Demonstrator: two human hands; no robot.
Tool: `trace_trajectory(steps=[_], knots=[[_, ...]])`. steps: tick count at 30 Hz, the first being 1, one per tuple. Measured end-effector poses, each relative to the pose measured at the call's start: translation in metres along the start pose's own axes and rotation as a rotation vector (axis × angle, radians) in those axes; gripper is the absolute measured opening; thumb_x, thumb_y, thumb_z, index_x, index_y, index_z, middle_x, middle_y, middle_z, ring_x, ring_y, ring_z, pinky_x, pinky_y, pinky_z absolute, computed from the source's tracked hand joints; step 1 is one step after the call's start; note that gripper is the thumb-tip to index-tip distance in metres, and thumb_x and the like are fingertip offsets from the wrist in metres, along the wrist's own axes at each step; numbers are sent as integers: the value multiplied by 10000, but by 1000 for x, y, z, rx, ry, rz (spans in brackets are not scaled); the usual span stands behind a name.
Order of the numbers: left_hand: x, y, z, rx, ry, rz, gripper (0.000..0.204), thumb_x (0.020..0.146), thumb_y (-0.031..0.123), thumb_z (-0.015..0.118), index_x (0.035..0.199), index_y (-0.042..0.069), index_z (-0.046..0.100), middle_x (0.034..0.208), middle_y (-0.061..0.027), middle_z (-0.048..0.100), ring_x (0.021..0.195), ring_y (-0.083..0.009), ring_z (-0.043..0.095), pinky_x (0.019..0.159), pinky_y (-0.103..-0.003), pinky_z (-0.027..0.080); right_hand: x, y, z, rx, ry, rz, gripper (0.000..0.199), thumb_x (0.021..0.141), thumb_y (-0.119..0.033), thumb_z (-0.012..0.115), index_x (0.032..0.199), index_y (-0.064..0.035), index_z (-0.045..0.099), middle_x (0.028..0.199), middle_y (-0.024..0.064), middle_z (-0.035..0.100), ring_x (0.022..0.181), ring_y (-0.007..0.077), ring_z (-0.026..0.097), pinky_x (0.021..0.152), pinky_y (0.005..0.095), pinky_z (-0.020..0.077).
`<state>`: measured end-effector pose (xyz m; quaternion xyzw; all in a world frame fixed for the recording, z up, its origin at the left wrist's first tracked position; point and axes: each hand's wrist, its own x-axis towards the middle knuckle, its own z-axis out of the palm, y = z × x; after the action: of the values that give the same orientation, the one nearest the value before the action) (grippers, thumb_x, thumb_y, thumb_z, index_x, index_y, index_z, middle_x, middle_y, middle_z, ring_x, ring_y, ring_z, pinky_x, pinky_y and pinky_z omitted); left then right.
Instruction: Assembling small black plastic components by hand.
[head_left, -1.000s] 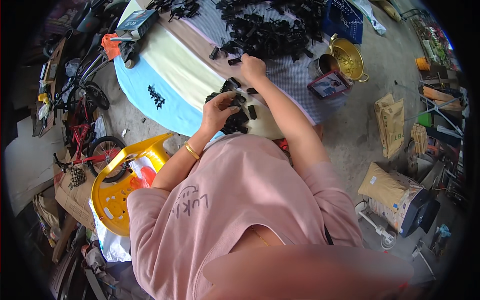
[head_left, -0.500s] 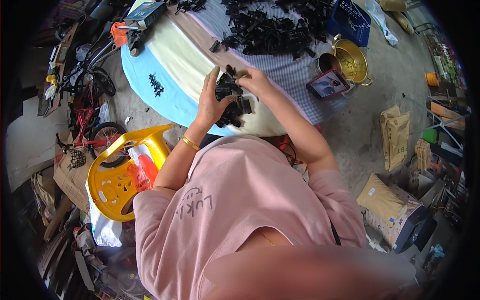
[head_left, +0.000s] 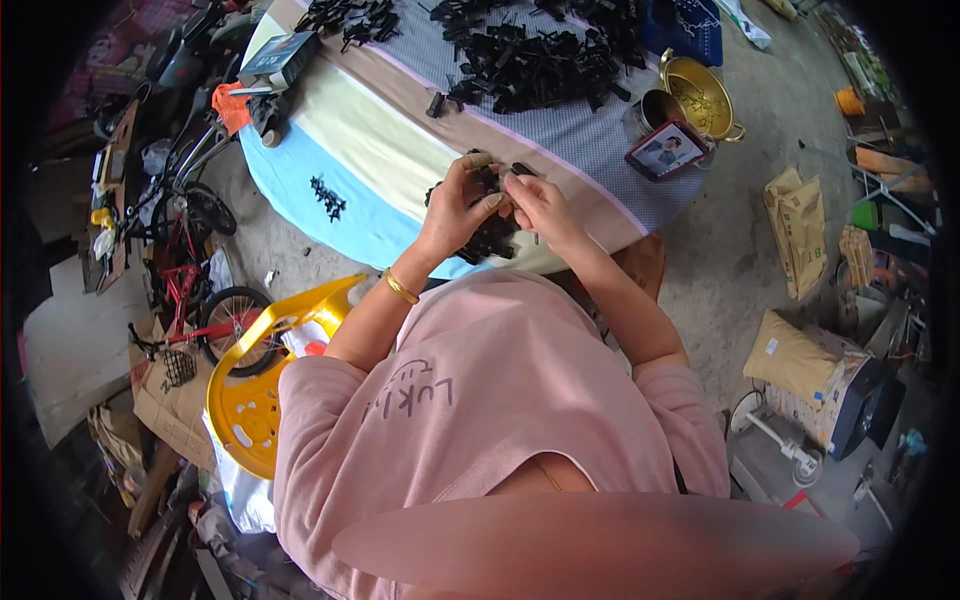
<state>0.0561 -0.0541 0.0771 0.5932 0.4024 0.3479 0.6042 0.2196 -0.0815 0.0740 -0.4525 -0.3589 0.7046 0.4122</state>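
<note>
My left hand and my right hand meet over the near edge of a round cloth-covered table. Both pinch a small black plastic part between their fingertips. Under the hands lies a small heap of black parts. A large pile of black parts spreads over the far side of the table. A gold bangle sits on my left wrist.
A phone leans on a tin beside a gold pot. A blue crate stands at the table's back. A yellow plastic chair and a small red bicycle are at my left. Brown sacks lie at my right.
Both hands came together over the small heap and now hold one black part between them. The view has shifted a little, with the table lower in the picture.
</note>
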Motion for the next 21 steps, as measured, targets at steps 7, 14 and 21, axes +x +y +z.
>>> trace_trajectory(steps=[7,14,21], knots=[[8,4,-38,-293,-119,-57,429,820,-17,539,1202,-6,343,1108,-127,521,976,-178,549,842,-283,460,4,2,39,-130,256,-158,165,879,-105,481,993,-12,555,707,34,548,486,33,404,430,154,306],[14,6,-69,-281,-224,-89,392,805,-22,558,1173,-10,425,1081,-93,540,939,-157,563,831,-272,459,11,-12,67,-33,336,-180,164,871,-89,490,979,13,558,678,25,550,473,32,403,423,156,314],[13,12,-81,-217,-286,-50,403,813,-31,543,1190,-3,402,1112,-88,521,974,-135,533,848,-273,449,22,-14,77,-166,220,-93,174,897,-115,454,983,1,551,664,15,530,464,19,376,417,143,290]])
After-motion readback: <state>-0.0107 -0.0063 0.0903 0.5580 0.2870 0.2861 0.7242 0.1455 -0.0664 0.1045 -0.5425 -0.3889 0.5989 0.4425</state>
